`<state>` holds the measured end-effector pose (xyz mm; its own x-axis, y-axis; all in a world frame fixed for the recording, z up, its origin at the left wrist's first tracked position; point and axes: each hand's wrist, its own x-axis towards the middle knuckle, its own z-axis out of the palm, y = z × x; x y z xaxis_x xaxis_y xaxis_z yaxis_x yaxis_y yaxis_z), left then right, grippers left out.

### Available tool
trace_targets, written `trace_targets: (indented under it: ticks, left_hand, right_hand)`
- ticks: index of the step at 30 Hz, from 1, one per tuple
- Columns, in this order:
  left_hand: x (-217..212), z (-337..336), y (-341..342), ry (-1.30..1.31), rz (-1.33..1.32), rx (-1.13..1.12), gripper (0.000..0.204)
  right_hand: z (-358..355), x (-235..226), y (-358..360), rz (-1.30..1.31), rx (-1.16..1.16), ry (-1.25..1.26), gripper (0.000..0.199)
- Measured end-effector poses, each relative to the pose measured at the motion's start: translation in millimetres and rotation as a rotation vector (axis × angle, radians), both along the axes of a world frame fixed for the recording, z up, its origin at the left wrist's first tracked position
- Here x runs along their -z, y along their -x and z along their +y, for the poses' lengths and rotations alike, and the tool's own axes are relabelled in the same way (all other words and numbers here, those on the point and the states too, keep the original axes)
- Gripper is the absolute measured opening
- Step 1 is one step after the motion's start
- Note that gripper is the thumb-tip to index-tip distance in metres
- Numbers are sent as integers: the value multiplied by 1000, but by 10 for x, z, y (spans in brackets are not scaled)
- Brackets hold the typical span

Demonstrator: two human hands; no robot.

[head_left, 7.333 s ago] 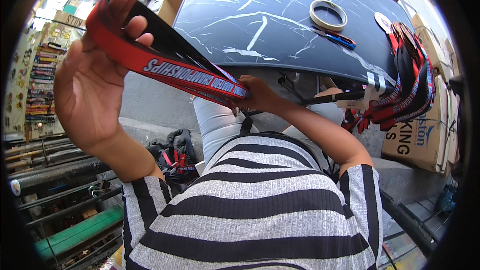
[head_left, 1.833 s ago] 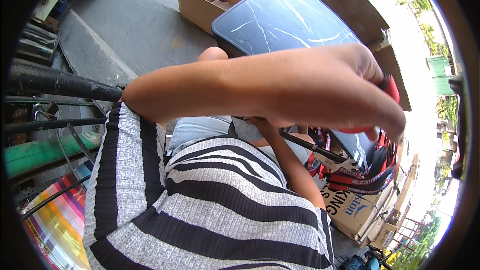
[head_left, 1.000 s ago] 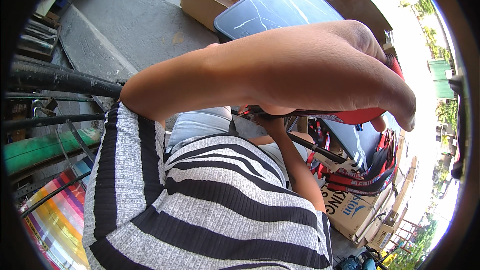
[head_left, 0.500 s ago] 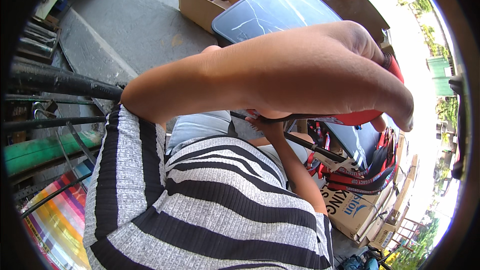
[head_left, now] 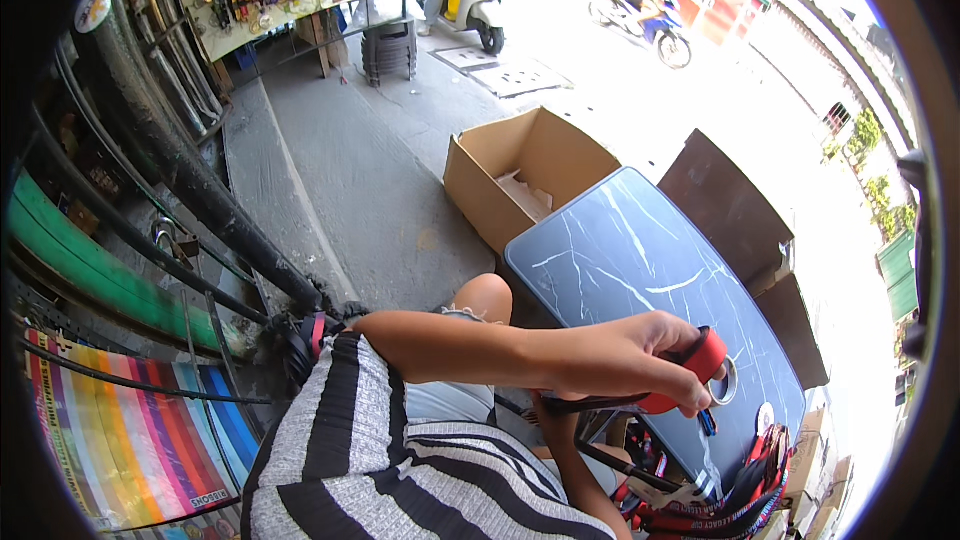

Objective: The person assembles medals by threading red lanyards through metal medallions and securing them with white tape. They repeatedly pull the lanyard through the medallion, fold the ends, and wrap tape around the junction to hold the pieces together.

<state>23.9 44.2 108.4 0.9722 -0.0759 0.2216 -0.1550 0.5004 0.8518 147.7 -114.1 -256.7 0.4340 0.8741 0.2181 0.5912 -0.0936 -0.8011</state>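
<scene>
My left hand (head_left: 645, 360) is stretched out over the table, closed round a red and black lanyard strap (head_left: 708, 352). The strap bends round the fingers, and a dark length of it runs back under my left forearm. Beside the fingertips a roll of tape (head_left: 727, 383) stands on the dark blue, white-veined table (head_left: 640, 245). A small dark blue item (head_left: 708, 423) lies just below it. My right forearm (head_left: 565, 450) rises under the left one, which hides the right hand. More red and black lanyards (head_left: 745, 500) hang at the table's near right corner.
An open cardboard box (head_left: 485, 190) stands behind the table, and a brown board (head_left: 725, 195) is at its far side. Black metal rails (head_left: 190, 190) run along my left. Stacked stools (head_left: 388, 52), a parked scooter (head_left: 470, 5) and a rider's motorcycle (head_left: 645, 20) are farther off.
The view has swung, bringing the street and medal display into sight. My left hand, still with the strap, is lower and farther from the camera. My right hand has gone out of sight.
</scene>
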Motion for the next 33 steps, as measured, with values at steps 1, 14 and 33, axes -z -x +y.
trace_targets:
  ticks: [1,14,33]
  left_hand:
    - [27,-11,-5,5,-4,-7,63]
    - [91,-204,40,-18,47,-19,63]
    - [295,-330,39,-8,142,18,67]
  right_hand:
    - [-5,10,-2,-39,24,3,49]
    - [136,152,47,-65,182,8,66]
    - [171,-331,86,169,124,124,62]
